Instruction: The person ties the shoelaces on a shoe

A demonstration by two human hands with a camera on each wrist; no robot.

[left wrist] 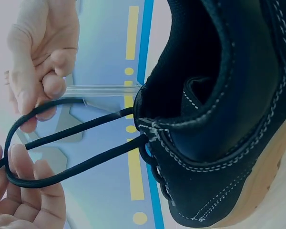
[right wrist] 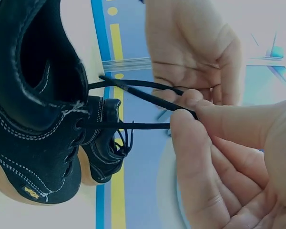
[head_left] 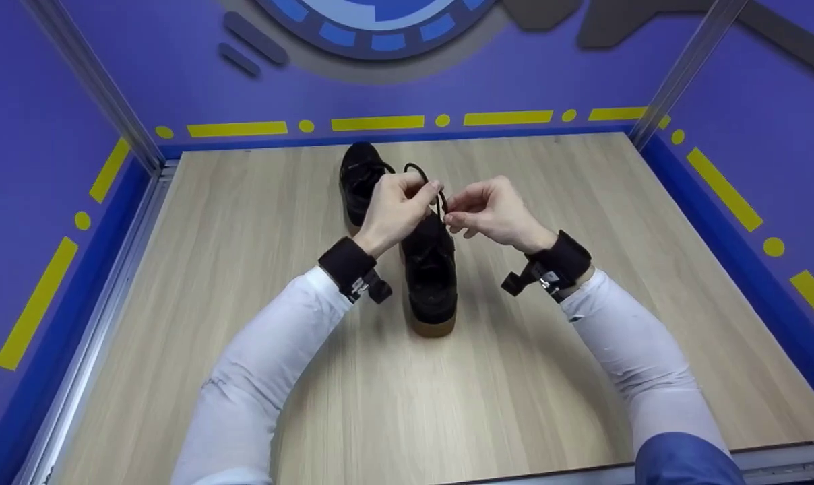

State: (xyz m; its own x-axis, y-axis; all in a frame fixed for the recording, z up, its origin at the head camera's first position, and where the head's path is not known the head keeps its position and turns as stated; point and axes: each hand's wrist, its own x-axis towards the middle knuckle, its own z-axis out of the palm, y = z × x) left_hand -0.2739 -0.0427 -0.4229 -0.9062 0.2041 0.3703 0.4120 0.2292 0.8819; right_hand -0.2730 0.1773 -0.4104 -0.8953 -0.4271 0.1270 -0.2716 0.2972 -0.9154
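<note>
A black lace-up shoe (head_left: 430, 276) with a tan sole stands between the forearms, its heel toward me. Above its front, my left hand (head_left: 397, 209) holds a black shoelace (left wrist: 81, 128) between thumb and fingers. To its right, my right hand (head_left: 498, 212) pinches a lace close to its loose end, thumb against index finger, seen in the right wrist view. Two strands run from the shoe's eyelets up to the hands, and the lace bends into a loop around the left fingertips (left wrist: 20, 160).
A second black shoe (head_left: 358, 178) stands farther back on the left, partly hidden behind my left hand. Both shoes are on a light wooden tabletop (head_left: 245, 323). Blue-purple panels with yellow markings (head_left: 377, 122) rise at the back and both sides.
</note>
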